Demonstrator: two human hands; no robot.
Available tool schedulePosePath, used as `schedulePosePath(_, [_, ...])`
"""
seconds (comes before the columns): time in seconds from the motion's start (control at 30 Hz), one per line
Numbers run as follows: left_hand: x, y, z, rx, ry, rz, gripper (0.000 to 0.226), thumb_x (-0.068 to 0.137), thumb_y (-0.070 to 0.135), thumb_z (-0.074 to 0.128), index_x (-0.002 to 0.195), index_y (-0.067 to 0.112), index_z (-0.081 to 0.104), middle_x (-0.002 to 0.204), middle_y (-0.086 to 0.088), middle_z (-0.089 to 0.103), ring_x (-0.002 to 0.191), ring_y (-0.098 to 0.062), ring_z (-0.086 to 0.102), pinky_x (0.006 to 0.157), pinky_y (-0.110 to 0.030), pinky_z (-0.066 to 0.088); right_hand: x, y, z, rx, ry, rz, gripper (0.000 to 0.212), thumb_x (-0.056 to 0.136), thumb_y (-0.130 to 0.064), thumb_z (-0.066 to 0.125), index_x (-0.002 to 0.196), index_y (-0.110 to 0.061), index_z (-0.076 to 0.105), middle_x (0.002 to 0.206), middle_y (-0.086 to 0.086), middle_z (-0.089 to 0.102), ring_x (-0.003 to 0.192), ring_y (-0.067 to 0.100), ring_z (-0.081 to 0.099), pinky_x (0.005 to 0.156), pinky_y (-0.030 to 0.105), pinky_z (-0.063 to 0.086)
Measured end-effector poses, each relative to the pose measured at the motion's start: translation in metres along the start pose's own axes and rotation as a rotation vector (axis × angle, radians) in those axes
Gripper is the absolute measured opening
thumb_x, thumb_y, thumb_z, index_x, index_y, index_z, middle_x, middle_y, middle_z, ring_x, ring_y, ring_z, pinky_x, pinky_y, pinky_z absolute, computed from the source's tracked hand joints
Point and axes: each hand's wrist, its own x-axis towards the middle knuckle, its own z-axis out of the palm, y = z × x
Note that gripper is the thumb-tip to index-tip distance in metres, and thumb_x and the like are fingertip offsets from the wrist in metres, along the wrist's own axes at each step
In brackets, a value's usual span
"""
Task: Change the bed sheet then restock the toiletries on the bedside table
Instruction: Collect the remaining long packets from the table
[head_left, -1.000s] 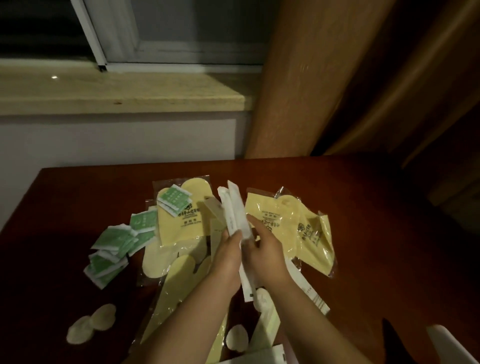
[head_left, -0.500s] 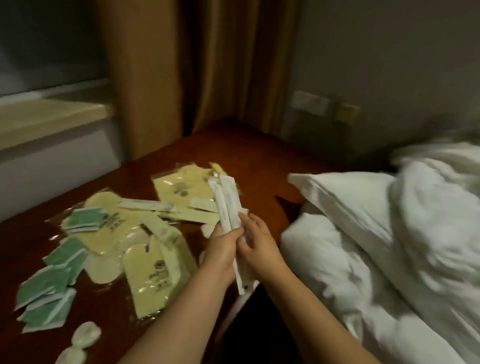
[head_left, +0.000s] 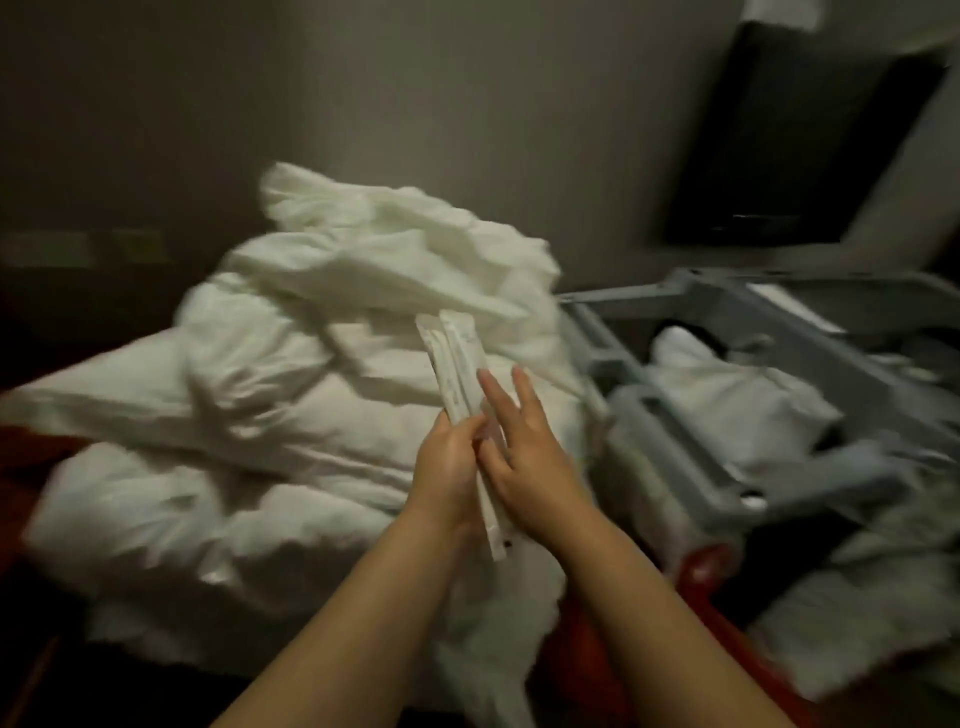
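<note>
My left hand (head_left: 451, 467) grips a bundle of long white toiletry packets (head_left: 457, 364) that stick up and away from me. My right hand (head_left: 524, 447) lies against the bundle's right side with its fingers straight and spread. Both hands hover above a rumpled heap of white bedding and pillows (head_left: 291, 395) on the bed. The bedside table and the other toiletries are out of view.
A grey housekeeping cart (head_left: 701, 395) stands at the right, holding white linen (head_left: 727, 400). Something red (head_left: 706, 566) shows below the cart. A dark panel (head_left: 795, 140) hangs on the grey wall at the upper right. The picture is motion-blurred.
My view has swung right, from the table strewn with toiletries to the bed and the cart. My right hand's fingers have straightened off the packets; the left hand keeps its hold.
</note>
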Motion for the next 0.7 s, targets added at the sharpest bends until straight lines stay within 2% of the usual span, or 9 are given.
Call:
schedulePosePath(0.1, [-0.005, -0.07, 0.125, -0.024, -0.104, -0.085, 0.025, 0.098, 0.006, 0.04, 0.094, 0.011, 0.063, 0.084, -0.007, 0.069, 0.079, -0.016, 0.066, 0.066, -0.019, 0.054, -0.036, 0.081, -0.106, -0.058, 0.071, 0.131, 0.057, 0.095, -0.007, 0.039, 0.147, -0.027, 0.029, 0.156, -0.002, 0.02, 0.142, 0.011, 0.021, 0.11, 0.017, 0.016])
schedulePosePath(0.13, [-0.009, -0.096, 0.167, -0.009, -0.133, -0.119, 0.024, 0.098, 0.006, 0.04, 0.094, 0.01, 0.063, 0.082, -0.007, 0.068, 0.078, -0.016, 0.065, 0.063, -0.019, 0.054, -0.05, 0.109, -0.144, -0.076, 0.102, 0.187, 0.055, 0.094, -0.005, 0.039, 0.145, -0.023, 0.033, 0.154, -0.003, 0.026, 0.141, 0.011, 0.024, 0.108, 0.013, 0.016])
schedulePosePath(0.23, [-0.027, -0.167, 0.281, 0.141, -0.253, -0.222, 0.023, 0.098, 0.014, 0.045, 0.109, 0.004, 0.062, 0.088, -0.01, 0.068, 0.08, -0.019, 0.065, 0.068, -0.027, 0.053, -0.093, 0.184, -0.245, -0.12, 0.223, 0.326, 0.05, 0.094, -0.004, 0.042, 0.142, -0.021, 0.041, 0.151, -0.002, 0.034, 0.137, 0.013, 0.032, 0.107, 0.015, 0.021])
schedulePosePath(0.3, [-0.035, -0.195, 0.339, 0.199, -0.301, -0.269, 0.022, 0.098, 0.014, 0.044, 0.112, 0.005, 0.059, 0.085, -0.007, 0.064, 0.076, -0.015, 0.062, 0.059, -0.022, 0.051, -0.109, 0.222, -0.295, -0.149, 0.28, 0.38, 0.048, 0.095, -0.007, 0.043, 0.14, -0.023, 0.043, 0.148, -0.003, 0.039, 0.133, 0.012, 0.038, 0.103, 0.016, 0.027])
schedulePosePath(0.37, [-0.031, -0.214, 0.384, 0.234, -0.304, -0.292, 0.022, 0.098, 0.009, 0.043, 0.114, 0.008, 0.057, 0.083, -0.006, 0.062, 0.074, -0.015, 0.06, 0.056, -0.023, 0.049, -0.113, 0.254, -0.332, -0.148, 0.329, 0.406, 0.045, 0.096, -0.009, 0.044, 0.138, -0.023, 0.046, 0.144, -0.003, 0.045, 0.127, 0.013, 0.044, 0.097, 0.017, 0.032])
schedulePosePath(0.5, [0.008, -0.257, 0.446, 0.314, -0.29, -0.322, 0.031, 0.096, 0.008, 0.043, 0.124, 0.003, 0.056, 0.094, -0.015, 0.065, 0.085, -0.027, 0.063, 0.072, -0.034, 0.053, -0.094, 0.316, -0.377, -0.144, 0.402, 0.448, 0.042, 0.096, -0.014, 0.046, 0.136, -0.024, 0.048, 0.141, -0.002, 0.047, 0.123, 0.016, 0.047, 0.098, 0.026, 0.037])
schedulePosePath(0.6, [0.053, -0.279, 0.478, 0.339, -0.265, -0.33, 0.034, 0.098, 0.008, 0.042, 0.128, 0.002, 0.054, 0.096, -0.015, 0.064, 0.075, -0.019, 0.059, 0.058, -0.024, 0.049, -0.06, 0.361, -0.395, -0.165, 0.375, 0.453, 0.043, 0.095, -0.013, 0.045, 0.137, -0.025, 0.047, 0.141, -0.001, 0.047, 0.124, 0.018, 0.046, 0.104, 0.033, 0.039])
schedulePosePath(0.67, [0.087, -0.288, 0.499, 0.371, -0.239, -0.309, 0.035, 0.099, 0.012, 0.041, 0.13, -0.002, 0.05, 0.115, -0.021, 0.061, 0.071, -0.015, 0.052, 0.055, -0.023, 0.045, -0.03, 0.388, -0.407, -0.147, 0.344, 0.455, 0.043, 0.095, -0.014, 0.044, 0.137, -0.025, 0.046, 0.141, -0.001, 0.046, 0.124, 0.02, 0.047, 0.104, 0.036, 0.039])
schedulePosePath(0.7, [0.104, -0.289, 0.509, 0.379, -0.228, -0.292, 0.036, 0.1, 0.014, 0.041, 0.13, -0.003, 0.049, 0.127, -0.023, 0.056, 0.076, -0.019, 0.052, 0.059, -0.024, 0.042, -0.015, 0.399, -0.413, -0.129, 0.336, 0.451, 0.044, 0.095, -0.013, 0.045, 0.137, -0.024, 0.046, 0.141, 0.0, 0.046, 0.124, 0.02, 0.047, 0.104, 0.035, 0.039])
